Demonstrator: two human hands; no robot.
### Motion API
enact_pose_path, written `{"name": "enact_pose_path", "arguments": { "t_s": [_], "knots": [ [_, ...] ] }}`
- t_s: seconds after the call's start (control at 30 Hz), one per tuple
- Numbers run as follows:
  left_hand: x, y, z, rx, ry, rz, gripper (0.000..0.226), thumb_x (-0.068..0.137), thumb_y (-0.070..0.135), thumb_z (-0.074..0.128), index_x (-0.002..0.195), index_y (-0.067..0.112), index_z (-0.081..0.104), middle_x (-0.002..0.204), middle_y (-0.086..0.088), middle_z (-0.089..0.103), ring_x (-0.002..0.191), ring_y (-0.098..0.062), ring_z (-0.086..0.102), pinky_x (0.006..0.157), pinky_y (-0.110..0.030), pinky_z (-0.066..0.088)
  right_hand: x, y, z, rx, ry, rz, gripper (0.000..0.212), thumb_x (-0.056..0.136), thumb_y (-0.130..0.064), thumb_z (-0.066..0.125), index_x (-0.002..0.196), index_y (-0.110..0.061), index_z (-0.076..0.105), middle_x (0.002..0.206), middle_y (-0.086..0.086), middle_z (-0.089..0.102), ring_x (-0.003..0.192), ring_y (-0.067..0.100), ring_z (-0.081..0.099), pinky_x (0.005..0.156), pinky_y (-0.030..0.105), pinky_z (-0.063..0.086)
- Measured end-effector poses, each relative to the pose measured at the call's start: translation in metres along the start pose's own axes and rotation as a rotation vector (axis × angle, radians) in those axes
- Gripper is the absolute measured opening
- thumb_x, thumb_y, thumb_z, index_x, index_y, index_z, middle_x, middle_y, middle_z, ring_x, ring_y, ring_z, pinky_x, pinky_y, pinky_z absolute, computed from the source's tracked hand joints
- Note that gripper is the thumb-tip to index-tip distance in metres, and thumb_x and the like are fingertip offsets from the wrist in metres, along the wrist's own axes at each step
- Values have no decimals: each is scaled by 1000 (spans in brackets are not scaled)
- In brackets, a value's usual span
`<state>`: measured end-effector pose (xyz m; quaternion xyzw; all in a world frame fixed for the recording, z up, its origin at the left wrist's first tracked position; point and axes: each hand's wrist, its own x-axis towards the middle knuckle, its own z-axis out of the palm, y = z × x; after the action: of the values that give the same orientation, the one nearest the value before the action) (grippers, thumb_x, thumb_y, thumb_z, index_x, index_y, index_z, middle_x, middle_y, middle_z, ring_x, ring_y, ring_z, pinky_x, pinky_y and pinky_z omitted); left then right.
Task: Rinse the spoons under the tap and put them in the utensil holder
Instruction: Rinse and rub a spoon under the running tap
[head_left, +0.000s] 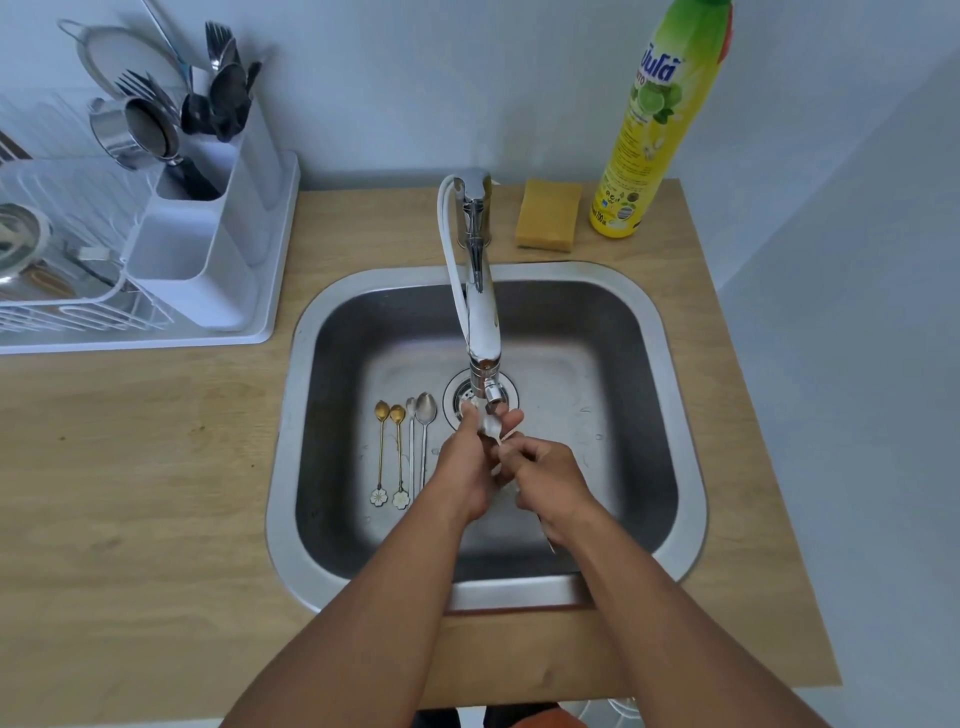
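A silver spoon (490, 426) sits under the spout of the chrome tap (480, 312), over the drain. My right hand (545, 475) grips its handle, whose end sticks out below the wrist. My left hand (470, 462) pinches the spoon's bowl between thumb and fingers. Several more spoons lie side by side on the sink floor to the left: two gold ones with flower ends (389, 452) and two silver ones (422, 436). The white utensil holder (208, 249) stands at the back left on the drying rack tray, with dark cutlery in its rear compartment.
The steel sink (670, 415) is set in a wooden counter (130, 467). A yellow sponge (548, 221) and a yellow dish-soap bottle (652, 135) stand behind it on the right. A white wire dish rack (62, 291) with metal ware fills the far left.
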<state>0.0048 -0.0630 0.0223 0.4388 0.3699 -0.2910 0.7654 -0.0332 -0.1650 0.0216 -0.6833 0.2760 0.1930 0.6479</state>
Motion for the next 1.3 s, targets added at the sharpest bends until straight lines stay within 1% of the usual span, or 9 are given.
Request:
{"name": "enact_pose_path", "arguments": {
  "t_s": [0.1,0.27,0.43,0.53,0.67,0.9,1.03,1.13,1.3],
  "knots": [
    [-4,-2,-5,-43,-8,14,52,110,40,40,89,22,84,99,8,81,80,-11,65,68,-31,46,0,1,-2,33,-25,21,23,96,-14,61,82,-13,79,55,-7,59,42,5,36,39,21,31],
    [-8,-16,-16,6,-49,137,36,109,38,47,122,15,71,105,2,79,91,-17,65,88,-41,51,1,-2,-2,66,-64,52,22,98,-12,61,84,-7,77,54,-5,49,44,9,30,41,23,25],
    [-8,-14,-17,-87,-66,129,36,108,41,45,113,19,72,107,0,76,86,-15,65,74,-34,47,-3,-3,-2,172,-109,129,20,99,-11,61,91,-6,79,59,-1,48,49,12,26,44,24,20],
    [-6,-6,-12,-175,-39,117,34,108,43,43,114,20,68,87,4,69,78,-13,61,63,-29,38,-6,-1,-3,180,-113,122,19,98,-8,61,93,-2,78,62,0,46,48,10,26,44,22,17],
    [-4,2,-15,-59,10,104,28,106,39,54,104,18,71,74,5,71,67,-9,67,60,-27,49,-7,1,-10,89,-94,46,20,98,-13,62,89,-8,79,67,1,46,49,11,28,43,22,22],
    [-10,1,-18,-74,-33,45,37,104,47,52,95,23,79,88,8,77,89,-13,68,93,-37,49,-3,-4,-6,-222,-79,-237,20,97,-20,62,85,-23,78,74,-16,73,64,1,61,61,15,45],
    [-17,-7,-19,-99,-68,65,55,105,56,41,93,25,86,114,7,79,109,-17,70,83,-35,51,-3,-8,-7,-336,-61,-326,21,97,-22,62,82,-29,74,77,-31,70,72,-6,64,62,4,43],
    [-18,-2,-22,-176,-43,48,58,106,56,35,119,19,77,113,4,78,104,-15,68,86,-37,52,-7,-6,-8,-402,-79,-357,20,98,-22,62,85,-31,74,71,-27,67,68,-4,61,62,6,41],
    [-25,11,-25,327,114,171,24,94,44,71,86,24,83,91,5,81,89,-13,74,84,-36,55,-12,-3,-17,-502,-72,-401,16,100,-26,62,95,-27,77,66,-31,62,65,-4,57,61,9,39]
  ]
}}
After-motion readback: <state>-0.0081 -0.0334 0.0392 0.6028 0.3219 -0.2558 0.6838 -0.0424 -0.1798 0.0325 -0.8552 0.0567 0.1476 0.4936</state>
